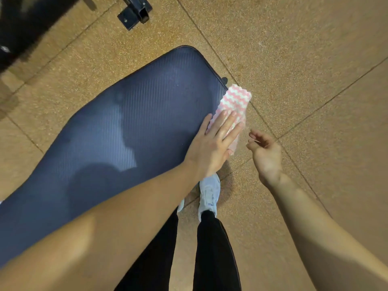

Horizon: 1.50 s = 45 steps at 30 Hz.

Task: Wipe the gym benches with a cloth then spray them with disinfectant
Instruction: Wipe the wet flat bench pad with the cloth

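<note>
1. Head view showed the left grip (214,143) laid flat with straight fingers, pressing the pink-and-white cloth (236,99) onto the right edge of the dark padded worktop (126,122). No finger curled round the cloth, so pressure alone held it.
2. The cloth lay at the pad's rim, near its rounded far corner, and part of it hung past the edge over the floor (315,59).
3. The right grip (265,153) hovered just beside the cloth, over the floor. Its fingers were loosely curled and held nothing.
4. This looked like the wiping step, on a pass along the edge. The wide ribbed surface to the left would likely need the same attention.
5. A good stroke would call for the palm over the cloth's middle, even downward pressure, and long overlapping passes along the ribs.
6. The overhanging part could be wrapped over the rim to clean the side seam.
7. With so little cloth on the pad, it risked slipping off toward the white shoe (210,192). The free grip seemed well placed to catch it.
8. No disinfectant bottle was in view, so spraying appeared not yet begun.
</note>
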Each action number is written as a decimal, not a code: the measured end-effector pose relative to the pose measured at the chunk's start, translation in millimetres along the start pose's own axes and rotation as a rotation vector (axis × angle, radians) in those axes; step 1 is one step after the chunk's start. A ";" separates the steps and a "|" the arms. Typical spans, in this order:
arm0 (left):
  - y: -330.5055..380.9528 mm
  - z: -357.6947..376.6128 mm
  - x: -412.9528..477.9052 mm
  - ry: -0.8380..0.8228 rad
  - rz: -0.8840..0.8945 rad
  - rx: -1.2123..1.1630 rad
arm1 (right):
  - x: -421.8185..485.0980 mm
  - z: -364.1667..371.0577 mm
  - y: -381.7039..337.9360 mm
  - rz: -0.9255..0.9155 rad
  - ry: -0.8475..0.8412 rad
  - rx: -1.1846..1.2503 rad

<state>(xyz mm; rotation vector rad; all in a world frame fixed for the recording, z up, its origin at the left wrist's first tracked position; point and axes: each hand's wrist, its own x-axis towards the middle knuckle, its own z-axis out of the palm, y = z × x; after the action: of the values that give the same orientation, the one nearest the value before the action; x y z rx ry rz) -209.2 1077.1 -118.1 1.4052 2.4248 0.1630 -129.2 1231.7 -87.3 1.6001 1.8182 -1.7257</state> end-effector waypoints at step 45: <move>78.1 -11.4 -136.2 1.009 -1.677 -2.698 | -59.8 61.8 3.7 -1.072 -0.530 -1.125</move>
<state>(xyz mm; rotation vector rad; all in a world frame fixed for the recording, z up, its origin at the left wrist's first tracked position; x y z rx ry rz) -86.5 1000.3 -56.0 2.1826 -0.5935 -2.6059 -133.9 1148.4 -66.0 -0.2920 2.6412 -0.7159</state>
